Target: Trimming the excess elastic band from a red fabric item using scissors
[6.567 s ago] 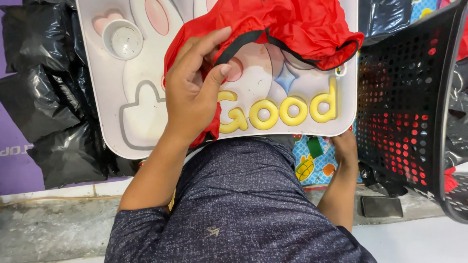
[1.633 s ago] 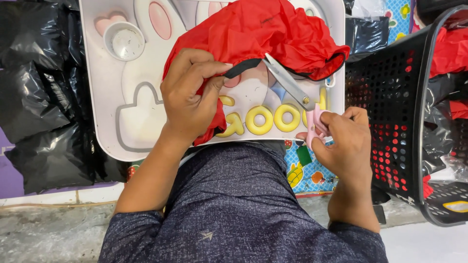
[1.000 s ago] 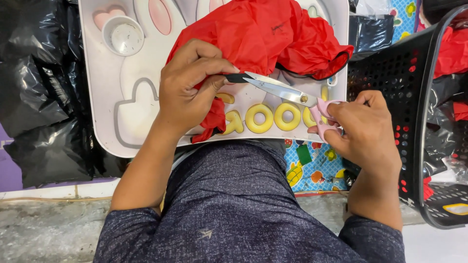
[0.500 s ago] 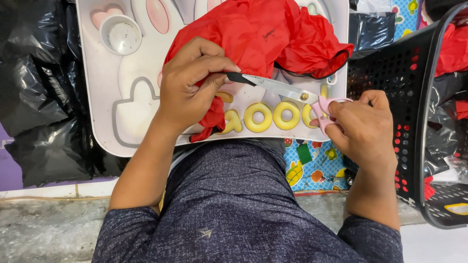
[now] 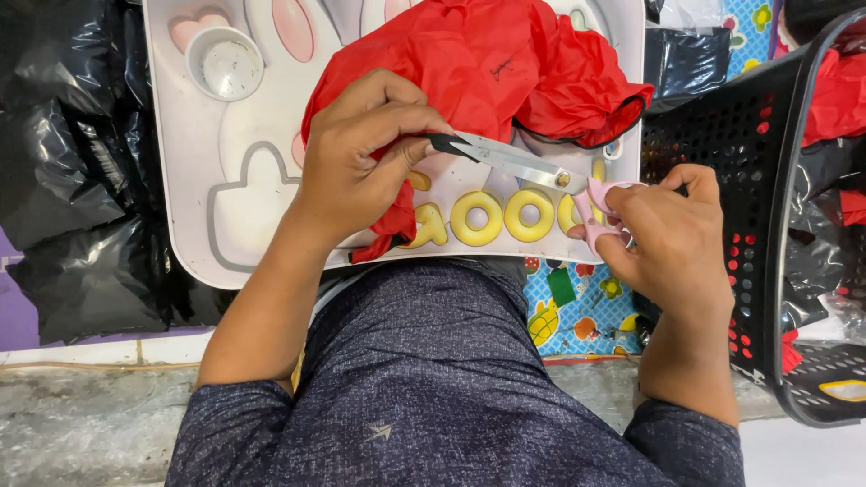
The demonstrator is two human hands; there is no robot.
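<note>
A crumpled red garment (image 5: 492, 68) with black trim lies on a white lap tray (image 5: 244, 198) printed with a cartoon rabbit and yellow letters. My left hand (image 5: 361, 153) pinches the garment's black edge near the tray's middle. My right hand (image 5: 672, 239) grips the pink handles of a pair of scissors (image 5: 532, 169). The metal blades point left, and their tips meet the black trim right at my left fingers.
A black perforated plastic basket (image 5: 767, 180) with red cloth inside stands at the right. Black plastic bags (image 5: 72, 162) pile up at the left. A small white cup (image 5: 225, 63) sits in the tray's top left corner. A colourful patterned mat (image 5: 577, 302) shows under the tray.
My right hand came up from under the tray with the scissors and brought the blades left to the black trim. My left hand moved from lying flat to pinching the trim.
</note>
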